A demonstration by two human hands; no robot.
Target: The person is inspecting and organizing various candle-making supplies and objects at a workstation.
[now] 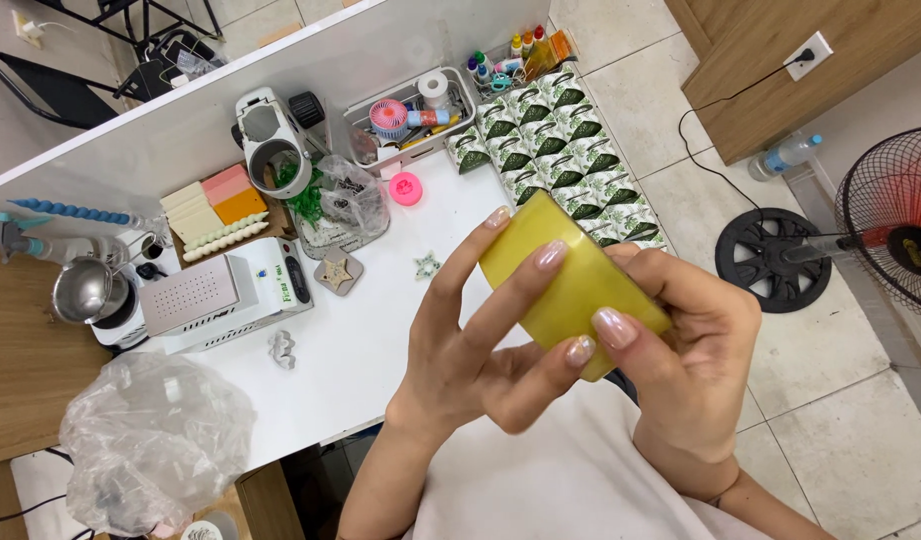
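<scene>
Yellow tape roll [571, 285] is gripped by both hands above the desk [381, 330] edge: left hand [471, 350] wrapped at 9 o'clock, right hand [681, 350] at 3, thumbnail on the surface. Likely step: tape end being sought; a nail-lift is needed next.

Both bare forearms rise from the bottom edge and meet in front of the chest. The left hand [471, 340] is turned palm inward, its long fingers [526, 275] stretched upward and curled around what it grips. The right hand [696, 360] cups from the other side, thumb [621, 335] pressed flat across the front, wrist bent.
</scene>
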